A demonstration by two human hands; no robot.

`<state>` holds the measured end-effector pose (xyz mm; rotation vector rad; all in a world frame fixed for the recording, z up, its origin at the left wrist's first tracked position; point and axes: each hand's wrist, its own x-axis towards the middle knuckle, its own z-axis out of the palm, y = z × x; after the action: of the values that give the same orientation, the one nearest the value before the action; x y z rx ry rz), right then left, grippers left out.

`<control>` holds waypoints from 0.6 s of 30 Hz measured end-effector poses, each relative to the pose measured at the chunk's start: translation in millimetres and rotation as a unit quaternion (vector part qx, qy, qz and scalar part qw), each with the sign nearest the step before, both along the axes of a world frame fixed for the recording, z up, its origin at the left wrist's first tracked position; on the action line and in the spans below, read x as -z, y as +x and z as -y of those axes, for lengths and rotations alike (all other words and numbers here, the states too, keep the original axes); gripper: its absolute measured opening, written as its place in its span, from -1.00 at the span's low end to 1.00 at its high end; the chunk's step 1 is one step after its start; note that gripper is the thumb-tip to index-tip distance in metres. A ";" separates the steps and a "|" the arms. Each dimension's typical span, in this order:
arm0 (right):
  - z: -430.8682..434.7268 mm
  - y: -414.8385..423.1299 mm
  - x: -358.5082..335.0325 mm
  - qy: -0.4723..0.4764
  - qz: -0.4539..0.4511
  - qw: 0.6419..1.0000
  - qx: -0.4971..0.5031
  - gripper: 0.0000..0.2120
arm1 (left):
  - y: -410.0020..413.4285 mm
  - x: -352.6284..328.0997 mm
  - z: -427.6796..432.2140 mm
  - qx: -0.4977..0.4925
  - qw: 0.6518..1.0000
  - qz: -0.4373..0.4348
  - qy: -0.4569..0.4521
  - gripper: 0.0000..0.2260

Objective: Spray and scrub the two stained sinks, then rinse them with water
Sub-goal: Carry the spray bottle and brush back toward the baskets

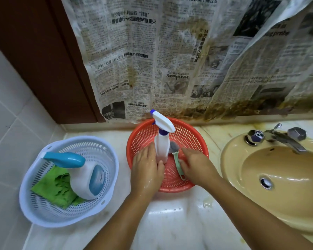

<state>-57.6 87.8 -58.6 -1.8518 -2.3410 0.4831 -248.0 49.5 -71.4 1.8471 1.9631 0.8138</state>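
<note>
In the red basket, the left hand is clasping the upright spray bottle while the right hand is closing on the scrub brush, its handle running toward six o'clock.

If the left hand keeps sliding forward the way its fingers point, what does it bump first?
Probably the white spray bottle: the left hand already lies at its base inside the red basket; contact itself is unclear.

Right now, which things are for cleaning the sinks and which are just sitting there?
For the job:
spray bottle
scrub brush
tan sink
tap
both in the red basket, at the hands

Just lying about:
white basket
green cloth
blue and white gadget
newspaper on the wall
</note>
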 end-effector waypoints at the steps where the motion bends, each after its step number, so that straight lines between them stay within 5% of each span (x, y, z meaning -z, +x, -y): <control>1: 2.5 4.9 1.2 0.009 0.002 1.000 -0.002 -0.48 | 4.7 -0.4 -0.4 0.005 1.000 0.002 0.000 -0.42; 18: 17.9 103.6 -2.1 0.131 -0.049 0.988 -0.070 -0.59 | 91.1 -12.7 16.4 -0.002 1.000 -0.022 0.004 -0.37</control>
<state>46.0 69.9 -56.5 -1.5216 -2.3492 0.2577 -156.9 33.1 -58.7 1.8822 1.9941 0.7905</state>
